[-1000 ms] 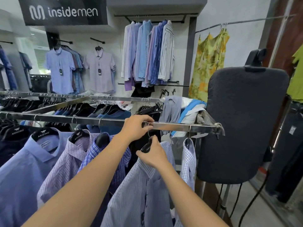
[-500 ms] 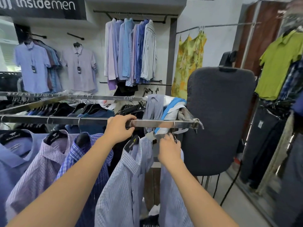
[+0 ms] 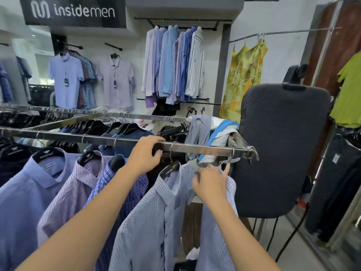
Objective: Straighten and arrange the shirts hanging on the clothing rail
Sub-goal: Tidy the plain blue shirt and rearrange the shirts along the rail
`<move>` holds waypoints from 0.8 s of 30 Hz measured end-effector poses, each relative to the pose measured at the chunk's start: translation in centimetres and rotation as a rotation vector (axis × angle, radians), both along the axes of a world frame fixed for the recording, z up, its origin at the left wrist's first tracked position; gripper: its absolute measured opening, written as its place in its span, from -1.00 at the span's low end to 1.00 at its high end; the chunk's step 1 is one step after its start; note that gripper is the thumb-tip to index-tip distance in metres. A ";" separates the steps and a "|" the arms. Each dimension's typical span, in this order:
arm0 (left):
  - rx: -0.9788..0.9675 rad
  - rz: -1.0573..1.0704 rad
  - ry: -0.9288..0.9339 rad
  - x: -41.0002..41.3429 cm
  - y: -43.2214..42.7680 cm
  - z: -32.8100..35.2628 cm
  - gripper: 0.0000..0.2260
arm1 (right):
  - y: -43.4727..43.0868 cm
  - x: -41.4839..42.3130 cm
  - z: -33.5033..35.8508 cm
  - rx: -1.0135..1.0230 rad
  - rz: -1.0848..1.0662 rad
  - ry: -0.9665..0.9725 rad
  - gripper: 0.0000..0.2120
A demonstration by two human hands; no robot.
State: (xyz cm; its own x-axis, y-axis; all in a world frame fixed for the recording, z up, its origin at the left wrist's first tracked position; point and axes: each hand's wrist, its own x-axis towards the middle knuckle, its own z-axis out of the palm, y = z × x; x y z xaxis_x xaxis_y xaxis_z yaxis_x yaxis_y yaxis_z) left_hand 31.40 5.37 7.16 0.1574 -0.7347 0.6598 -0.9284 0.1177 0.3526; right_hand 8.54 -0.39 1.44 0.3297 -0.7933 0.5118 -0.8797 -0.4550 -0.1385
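A flat steel clothing rail (image 3: 205, 149) runs across the view with shirts hanging below it. My left hand (image 3: 145, 154) is wrapped over the rail from the front. A pale blue checked shirt (image 3: 148, 218) hangs on a black hanger (image 3: 170, 168) just right of that hand. My right hand (image 3: 212, 182) grips the collar and shoulder of the last pale checked shirt (image 3: 214, 241) near the rail's right end. Further left hang a blue plaid shirt (image 3: 105, 184), a lilac checked shirt (image 3: 68, 202) and a plain light blue shirt (image 3: 21, 202).
A dark padded ironing board (image 3: 281, 149) stands upright right of the rail's end. Loose garments (image 3: 211, 132) lie heaped behind the rail. A second rail (image 3: 136, 115) with dark clothes runs behind. Shirts hang on the back wall, a yellow dress (image 3: 242, 79) beside them.
My right hand moved from the nearer checked shirt's hanger to the last shirt at the rail's end and now holds its collar. My left hand stayed on the rail. The camera swung about.
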 end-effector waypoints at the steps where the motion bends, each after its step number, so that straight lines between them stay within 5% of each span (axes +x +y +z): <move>1: -0.025 0.035 0.017 0.8 0.6 -0.2 -0.65 | 0.3 0.9 -0.2 -0.021 0.047 -0.029 -0.71; 7: -0.169 0.368 0.203 5.8 4.5 -3.2 -0.79 | 1.6 6.5 -0.8 0.165 0.211 -0.253 -0.30; 10: -0.068 0.520 0.350 7.7 6.2 -4.6 -0.71 | 1.1 8.9 -1.2 0.337 0.245 -0.413 -0.08; 15: 0.450 0.435 0.253 11.6 6.9 -7.5 -0.36 | 0.0 12.4 -1.6 0.423 0.182 -0.568 -0.36; 24: 0.464 0.183 0.093 12.2 6.0 -7.5 -0.47 | 0.2 12.3 -1.1 0.392 0.098 -0.626 -0.70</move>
State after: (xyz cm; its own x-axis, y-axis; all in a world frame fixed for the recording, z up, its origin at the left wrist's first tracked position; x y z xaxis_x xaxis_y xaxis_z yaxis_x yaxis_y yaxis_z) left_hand 43.61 11.34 -0.34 0.3540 -0.9020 0.2472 -0.8811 -0.2330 0.4115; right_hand 20.89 -0.17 0.33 0.1482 -0.9381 0.3130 -0.5411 -0.3419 -0.7683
